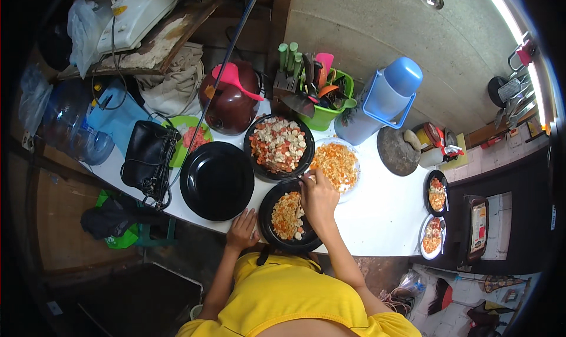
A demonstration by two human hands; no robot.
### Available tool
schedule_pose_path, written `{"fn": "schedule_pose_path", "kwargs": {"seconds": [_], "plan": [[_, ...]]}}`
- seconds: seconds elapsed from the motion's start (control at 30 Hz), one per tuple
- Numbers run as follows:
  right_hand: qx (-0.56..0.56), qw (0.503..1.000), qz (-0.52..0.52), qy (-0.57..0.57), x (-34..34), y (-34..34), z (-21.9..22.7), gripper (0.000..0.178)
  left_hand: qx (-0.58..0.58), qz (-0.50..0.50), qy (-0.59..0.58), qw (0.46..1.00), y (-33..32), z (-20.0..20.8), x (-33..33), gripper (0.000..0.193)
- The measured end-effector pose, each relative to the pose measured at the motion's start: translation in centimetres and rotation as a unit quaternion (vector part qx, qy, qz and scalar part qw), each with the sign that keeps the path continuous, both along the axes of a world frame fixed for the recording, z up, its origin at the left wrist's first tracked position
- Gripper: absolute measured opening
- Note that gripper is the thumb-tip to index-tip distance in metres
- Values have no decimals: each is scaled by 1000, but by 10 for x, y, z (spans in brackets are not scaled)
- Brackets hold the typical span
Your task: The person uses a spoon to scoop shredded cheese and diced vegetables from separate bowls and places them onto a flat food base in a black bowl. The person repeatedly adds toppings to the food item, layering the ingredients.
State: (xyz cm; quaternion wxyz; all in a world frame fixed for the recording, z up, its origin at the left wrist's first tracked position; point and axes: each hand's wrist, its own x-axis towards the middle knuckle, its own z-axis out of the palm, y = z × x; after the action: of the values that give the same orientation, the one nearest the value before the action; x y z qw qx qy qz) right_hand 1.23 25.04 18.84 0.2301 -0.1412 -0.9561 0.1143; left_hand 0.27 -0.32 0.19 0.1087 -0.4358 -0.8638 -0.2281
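My right hand (pixel 319 197) is closed, fingertips pinched, over the right side of a black plate (pixel 266 235) at the table's near edge. What it grips is mostly hidden by the fingers. On that plate lies an orange-and-pale rice mix (pixel 286 217) with a few chunky pieces at its right. My left hand (pixel 242 230) rests with fingers stretched out on the table edge, just left of this plate. Behind is a black bowl (pixel 280 175) of chopped sausage and vegetables (pixel 278 144). A white plate of orange rice (pixel 336 165) sits beyond my right hand. An empty black plate (pixel 217 181) lies to the left.
A black bag (pixel 150 157) and a green plate with pink food (pixel 191 138) stand at left. Farther back are a dark red rice cooker (pixel 231 101), a green utensil basket (pixel 323 118) and a blue-topped jug (pixel 377 101). Two served plates (pixel 433 237) sit at the right edge.
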Motion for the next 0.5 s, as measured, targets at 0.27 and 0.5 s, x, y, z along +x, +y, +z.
{"fn": "schedule_pose_path", "kwargs": {"seconds": [0.27, 0.5], "plan": [[-69, 996, -49, 15, 41, 20, 24, 4, 6, -6, 21, 1000, 1, -1, 0, 53], [-110, 983, -143, 1, 111, 28, 15, 6, 20, -13, 13, 1000, 2, 1, -4, 54]]}}
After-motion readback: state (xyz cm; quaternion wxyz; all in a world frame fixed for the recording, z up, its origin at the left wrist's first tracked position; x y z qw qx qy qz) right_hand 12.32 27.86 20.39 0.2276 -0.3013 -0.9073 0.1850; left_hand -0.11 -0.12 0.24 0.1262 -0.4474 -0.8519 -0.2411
